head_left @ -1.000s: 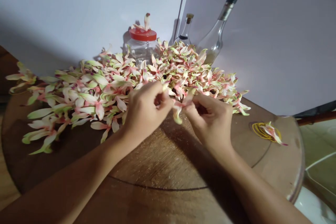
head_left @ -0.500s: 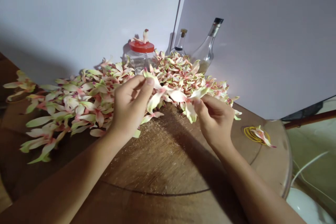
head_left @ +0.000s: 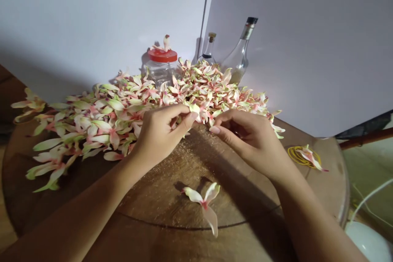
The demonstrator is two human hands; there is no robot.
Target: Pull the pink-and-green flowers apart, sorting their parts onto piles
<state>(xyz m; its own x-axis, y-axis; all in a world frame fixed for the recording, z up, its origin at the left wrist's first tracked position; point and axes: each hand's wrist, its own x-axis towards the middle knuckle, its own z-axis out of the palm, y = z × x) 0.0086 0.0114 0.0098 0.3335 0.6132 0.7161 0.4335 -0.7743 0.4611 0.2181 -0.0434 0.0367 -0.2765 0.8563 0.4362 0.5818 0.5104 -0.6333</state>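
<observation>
A large heap of pink-and-green flowers (head_left: 123,106) with long, narrow petals covers the far part of the table. My left hand (head_left: 161,133) has its fingertips drawn together at the heap's near edge, touching a blossom there. Whether it grips that blossom, I cannot tell. My right hand (head_left: 248,141) is nearest the same edge, its fingers loosely curled around nothing visible. One single flower (head_left: 202,206) lies apart on the bare wood, nearer me and below both hands.
The round wooden tabletop (head_left: 153,200) meets white wall panels behind. A glass jar with a red lid (head_left: 161,69) and two glass bottles (head_left: 238,61) stand at the back. Yellow rubber bands (head_left: 296,156) lie at the right under a flower (head_left: 311,159). A white cable (head_left: 365,198) runs below right.
The flower stretched between my hands now lies on the table below them. Both hands have moved apart from it and sit lower against the heap's edge.
</observation>
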